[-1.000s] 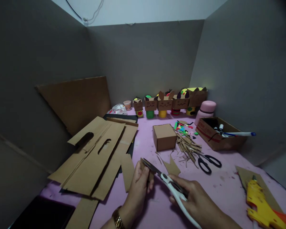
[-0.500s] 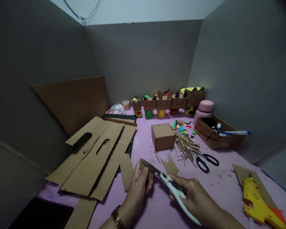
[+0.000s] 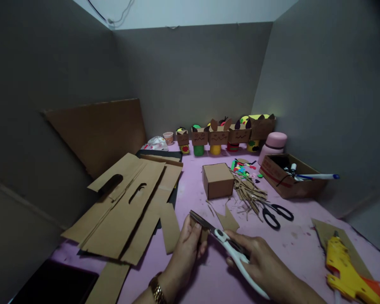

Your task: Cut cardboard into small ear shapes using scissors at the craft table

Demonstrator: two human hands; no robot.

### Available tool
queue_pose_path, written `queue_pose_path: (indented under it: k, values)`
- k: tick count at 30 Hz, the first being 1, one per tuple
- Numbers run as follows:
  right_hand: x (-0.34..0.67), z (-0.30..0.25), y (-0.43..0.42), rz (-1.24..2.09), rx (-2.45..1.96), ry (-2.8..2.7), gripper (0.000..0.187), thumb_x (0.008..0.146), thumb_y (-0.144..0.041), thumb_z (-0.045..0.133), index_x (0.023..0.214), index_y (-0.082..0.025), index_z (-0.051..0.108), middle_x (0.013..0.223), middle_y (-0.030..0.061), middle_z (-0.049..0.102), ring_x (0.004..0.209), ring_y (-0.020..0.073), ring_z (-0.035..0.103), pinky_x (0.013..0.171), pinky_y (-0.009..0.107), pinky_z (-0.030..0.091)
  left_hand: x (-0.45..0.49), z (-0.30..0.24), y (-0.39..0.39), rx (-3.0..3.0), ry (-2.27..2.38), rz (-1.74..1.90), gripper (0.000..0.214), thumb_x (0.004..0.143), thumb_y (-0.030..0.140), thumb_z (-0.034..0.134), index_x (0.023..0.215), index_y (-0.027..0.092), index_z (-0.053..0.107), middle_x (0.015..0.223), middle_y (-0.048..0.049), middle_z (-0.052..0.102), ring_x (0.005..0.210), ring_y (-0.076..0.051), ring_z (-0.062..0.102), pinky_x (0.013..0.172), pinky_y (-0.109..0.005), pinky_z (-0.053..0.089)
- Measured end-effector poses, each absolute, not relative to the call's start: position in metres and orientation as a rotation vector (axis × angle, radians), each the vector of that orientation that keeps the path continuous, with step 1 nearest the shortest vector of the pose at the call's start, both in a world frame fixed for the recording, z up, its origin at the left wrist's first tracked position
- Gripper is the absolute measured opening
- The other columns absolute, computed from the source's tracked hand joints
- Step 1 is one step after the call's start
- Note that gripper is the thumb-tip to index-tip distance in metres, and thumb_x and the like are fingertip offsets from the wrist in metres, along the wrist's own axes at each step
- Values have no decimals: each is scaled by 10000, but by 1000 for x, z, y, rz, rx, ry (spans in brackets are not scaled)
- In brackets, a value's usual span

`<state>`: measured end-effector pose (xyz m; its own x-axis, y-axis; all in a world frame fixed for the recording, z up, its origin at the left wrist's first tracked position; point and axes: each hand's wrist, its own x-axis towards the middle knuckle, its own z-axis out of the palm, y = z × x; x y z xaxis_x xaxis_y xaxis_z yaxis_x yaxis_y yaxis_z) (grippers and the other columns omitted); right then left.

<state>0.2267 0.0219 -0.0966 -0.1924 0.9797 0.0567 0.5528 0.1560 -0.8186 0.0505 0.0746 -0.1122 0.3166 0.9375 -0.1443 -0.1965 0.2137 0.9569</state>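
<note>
My left hand (image 3: 184, 250), with a gold watch band at its wrist, pinches a small brown cardboard piece (image 3: 204, 235). White-handled scissors (image 3: 221, 235) are gripped in my right hand (image 3: 262, 255). Their blades point up and left and lie across the cardboard piece at my left fingertips. Part of the piece is hidden behind the fingers and blades. Just beyond the hands lies a notched cardboard scrap (image 3: 228, 218). A closed cardboard box (image 3: 218, 181) stands behind it.
Flat cardboard sheets (image 3: 123, 211) are stacked at left. Cardboard strips (image 3: 248, 192), black-handled scissors (image 3: 274, 214) and an open box of pens (image 3: 281, 181) lie at right. A yellow glue gun (image 3: 343, 261) rests nearer. Cardboard-faced figures (image 3: 218, 137) and a pink bottle (image 3: 274, 145) stand behind.
The view has shifted slightly. The scissors and the cardboard piece sit a little farther right in the picture, with both hands keeping almost the same grip.
</note>
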Motion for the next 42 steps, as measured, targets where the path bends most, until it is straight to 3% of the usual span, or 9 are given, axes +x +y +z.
queue_pose_path:
  k: [7,20,30,36,42]
  values:
    - [226,-100,21,885,-1432,-1805,410,712,-195,582,1111,-213,672,752,21,719,620,184,610,600,261,463,49,-116,75,1028,877,952,268,859,476,521,962,233,472,638,80,446,406,-38,315,386,-157,208]
    - [226,-95,22,913,-1454,-1847,374,755,-232,576,1119,-210,658,822,34,731,707,200,636,659,265,476,52,-112,72,1050,864,903,259,870,457,515,973,221,493,630,77,429,418,-46,314,395,-164,239]
    - [223,-97,19,910,-1494,-1827,353,775,-256,576,1114,-210,664,742,23,709,611,177,590,595,245,458,50,-117,76,1058,820,907,254,874,458,517,927,212,483,619,81,434,418,-38,324,394,-144,253]
    - [221,-96,19,1018,-1394,-1764,392,743,-158,578,1124,-183,661,717,-10,655,619,156,537,587,226,434,50,-119,76,1050,807,913,250,874,448,520,904,202,490,600,79,441,406,-35,314,392,-143,254]
    - [223,-109,24,1136,-1348,-1629,418,719,-181,626,1136,-174,660,735,-7,653,669,175,551,631,260,446,50,-118,76,990,815,915,222,865,412,549,933,206,507,577,75,480,389,-37,360,375,-125,292]
